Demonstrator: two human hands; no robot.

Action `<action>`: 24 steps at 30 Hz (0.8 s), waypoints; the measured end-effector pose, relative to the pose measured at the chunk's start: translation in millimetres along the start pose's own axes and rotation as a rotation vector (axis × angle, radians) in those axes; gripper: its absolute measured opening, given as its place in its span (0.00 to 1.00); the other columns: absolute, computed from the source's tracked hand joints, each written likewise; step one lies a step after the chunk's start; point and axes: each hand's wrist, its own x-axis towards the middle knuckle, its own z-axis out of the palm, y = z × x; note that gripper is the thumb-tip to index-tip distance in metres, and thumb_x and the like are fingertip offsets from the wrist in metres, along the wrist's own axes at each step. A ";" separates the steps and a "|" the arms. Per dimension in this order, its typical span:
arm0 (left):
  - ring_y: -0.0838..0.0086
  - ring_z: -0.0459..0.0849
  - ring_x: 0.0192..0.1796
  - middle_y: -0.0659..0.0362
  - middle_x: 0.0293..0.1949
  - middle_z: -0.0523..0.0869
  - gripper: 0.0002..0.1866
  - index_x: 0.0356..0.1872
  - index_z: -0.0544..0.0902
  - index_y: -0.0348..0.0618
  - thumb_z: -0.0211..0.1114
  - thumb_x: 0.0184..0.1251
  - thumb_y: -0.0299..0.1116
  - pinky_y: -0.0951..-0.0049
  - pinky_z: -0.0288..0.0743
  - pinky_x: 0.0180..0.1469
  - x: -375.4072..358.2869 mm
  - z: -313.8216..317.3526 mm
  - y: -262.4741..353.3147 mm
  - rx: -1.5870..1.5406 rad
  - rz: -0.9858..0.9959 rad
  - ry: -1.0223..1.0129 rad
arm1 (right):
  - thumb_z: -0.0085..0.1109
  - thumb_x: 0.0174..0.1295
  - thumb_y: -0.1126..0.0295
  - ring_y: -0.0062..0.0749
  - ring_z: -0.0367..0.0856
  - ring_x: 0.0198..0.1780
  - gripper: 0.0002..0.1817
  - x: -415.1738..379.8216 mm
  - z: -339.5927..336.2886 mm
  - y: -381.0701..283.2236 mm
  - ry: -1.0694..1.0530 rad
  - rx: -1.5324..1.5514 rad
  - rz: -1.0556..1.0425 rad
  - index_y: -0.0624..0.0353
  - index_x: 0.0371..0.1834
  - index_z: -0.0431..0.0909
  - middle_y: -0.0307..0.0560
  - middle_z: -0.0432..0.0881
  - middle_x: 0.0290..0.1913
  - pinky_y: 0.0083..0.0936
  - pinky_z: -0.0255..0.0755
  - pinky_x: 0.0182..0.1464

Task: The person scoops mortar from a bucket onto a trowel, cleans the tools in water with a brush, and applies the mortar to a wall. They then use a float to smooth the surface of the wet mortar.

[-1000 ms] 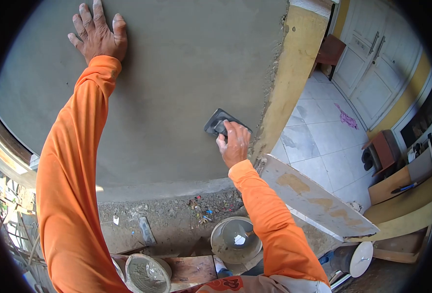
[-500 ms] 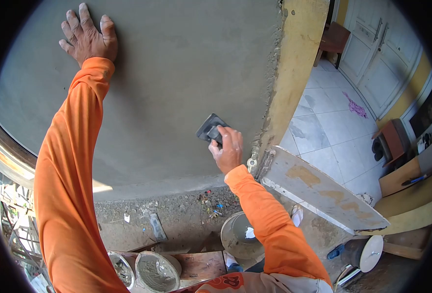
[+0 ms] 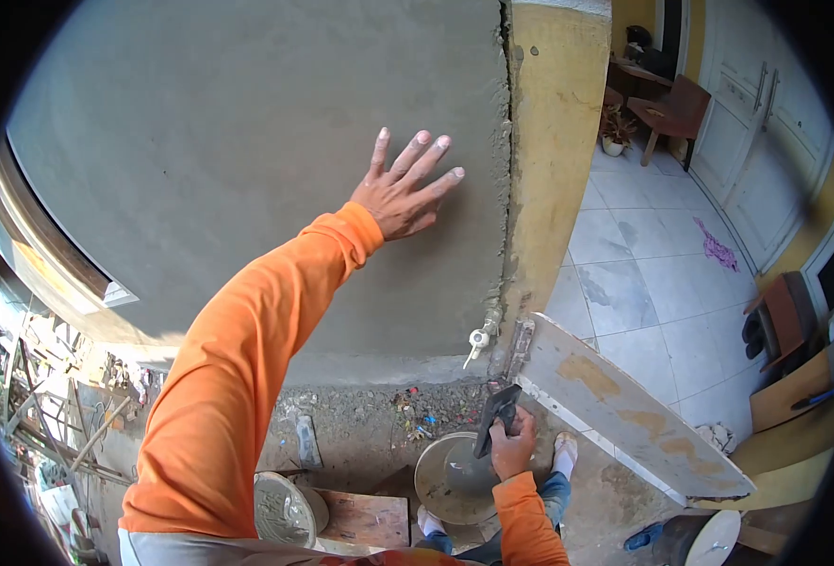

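Smooth grey plaster covers the wall [image 3: 247,141]. My left hand [image 3: 400,193] lies on or just over it, fingers spread, near the rough right edge of the plaster. Lower down, my right hand [image 3: 514,443] grips a small dark float [image 3: 498,415] by its handle, away from the wall and above a round bucket [image 3: 454,481]. A white tap [image 3: 478,340] sticks out at the wall's lower right corner, between my two hands.
A bucket of wet mortar [image 3: 285,509] stands beside a wooden board [image 3: 365,519] at the bottom. A low slanted ledge [image 3: 624,406] juts out at the right. Beyond are white tiles [image 3: 634,274], chairs and a door. Scrap wood [image 3: 68,434] lies at the left.
My left hand has moved right and down across the wall. My right hand has drawn the float down and away from the plaster. The view has shifted.
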 end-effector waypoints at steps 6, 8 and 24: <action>0.53 0.51 0.75 0.52 0.73 0.54 0.42 0.69 0.61 0.73 0.68 0.49 0.49 0.33 0.34 0.70 39.4 24.0 21.7 0.043 -0.038 0.095 | 0.59 0.49 0.82 0.24 0.77 0.39 0.20 13.8 -67.7 24.1 0.093 -0.063 0.066 0.65 0.49 0.72 0.45 0.77 0.40 0.20 0.74 0.41; 0.52 0.51 0.75 0.52 0.73 0.54 0.41 0.69 0.61 0.73 0.66 0.51 0.50 0.31 0.34 0.69 45.6 26.9 25.7 0.067 -0.086 0.095 | 0.59 0.48 0.82 0.26 0.77 0.39 0.20 21.2 -81.5 29.3 0.109 -0.018 0.081 0.65 0.48 0.72 0.45 0.77 0.39 0.22 0.73 0.42; 0.54 0.54 0.74 0.54 0.71 0.60 0.25 0.49 0.74 0.63 0.72 0.50 0.47 0.32 0.38 0.69 36.3 28.3 21.7 -0.036 0.077 0.181 | 0.60 0.53 0.80 0.21 0.76 0.38 0.16 3.6 -94.8 35.5 0.151 -0.105 0.118 0.63 0.47 0.73 0.40 0.79 0.38 0.19 0.71 0.44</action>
